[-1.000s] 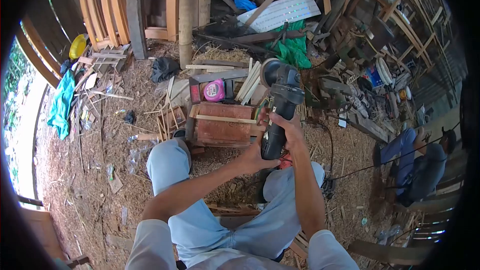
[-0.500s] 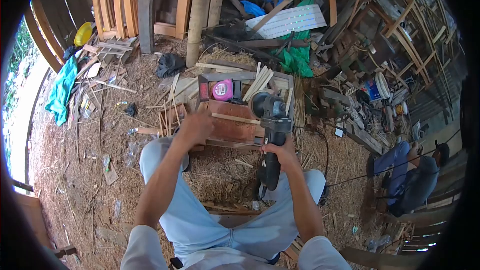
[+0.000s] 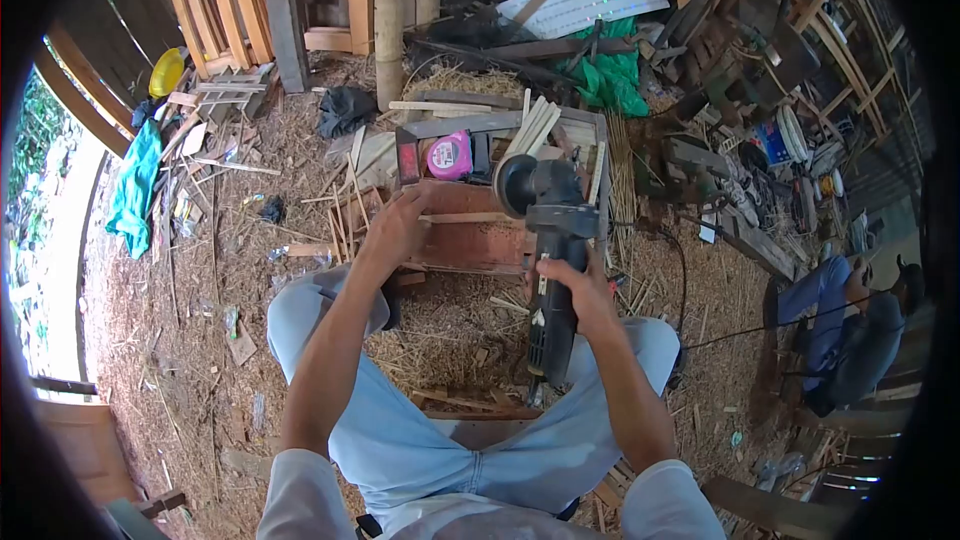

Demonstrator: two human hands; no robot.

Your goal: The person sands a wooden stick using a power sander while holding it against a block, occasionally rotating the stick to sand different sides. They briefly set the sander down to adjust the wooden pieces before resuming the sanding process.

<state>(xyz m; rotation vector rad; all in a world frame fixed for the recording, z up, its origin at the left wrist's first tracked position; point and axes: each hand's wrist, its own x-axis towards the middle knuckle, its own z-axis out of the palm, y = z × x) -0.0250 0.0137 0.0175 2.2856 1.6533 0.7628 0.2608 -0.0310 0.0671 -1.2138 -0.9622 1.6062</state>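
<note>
My right hand (image 3: 588, 302) is wrapped around the body of a black angle grinder (image 3: 556, 285), its thumb lying along the top. The grinder's round disc (image 3: 514, 186) points up and left, close by the right end of a thin wooden strip (image 3: 472, 219). At the strip's other end, the fingers of my left hand (image 3: 397, 228) are closed on it. Under the strip is a reddish-brown wooden board (image 3: 465, 248) in a low wooden box (image 3: 440, 125). A pink tape measure (image 3: 449, 155) sits in the box, beside several pale wood strips (image 3: 535, 128).
Wood scraps and shavings cover the ground (image 3: 300, 340). The grinder's cord (image 3: 682, 275) runs off to the right. Curved wooden pieces (image 3: 225, 0) and a bamboo post (image 3: 389, 30) stand behind. A seated person (image 3: 850, 340) is at the far right.
The whole view has shifted, with the box now higher in it. Relative to the box, the grinder has moved slightly right. Both hands keep their holds.
</note>
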